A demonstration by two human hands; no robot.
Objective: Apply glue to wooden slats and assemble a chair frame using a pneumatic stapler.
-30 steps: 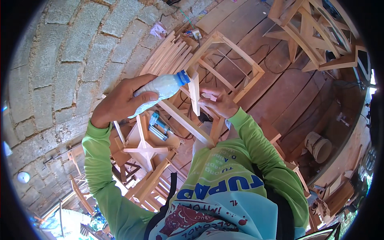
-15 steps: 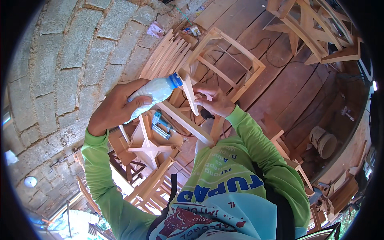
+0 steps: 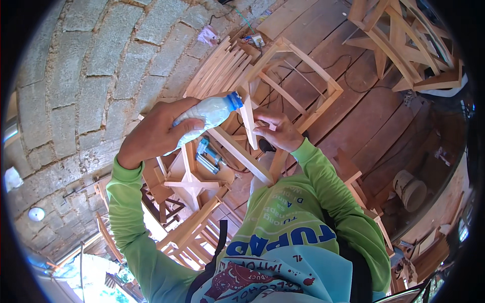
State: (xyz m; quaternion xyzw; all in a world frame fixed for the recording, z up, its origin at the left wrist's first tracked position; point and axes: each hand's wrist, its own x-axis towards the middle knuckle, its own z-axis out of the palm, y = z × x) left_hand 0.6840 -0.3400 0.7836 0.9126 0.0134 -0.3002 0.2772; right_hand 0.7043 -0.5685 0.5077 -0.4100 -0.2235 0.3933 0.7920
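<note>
Bottle (image 3: 211,114) slightly nearer wood strip (image 3: 248,120)

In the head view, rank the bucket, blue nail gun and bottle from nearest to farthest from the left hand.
1. Bottle: gripped in the left hand.
2. Blue nail gun: lower in the picture, right of that hand.
3. Bucket: far right.
</note>
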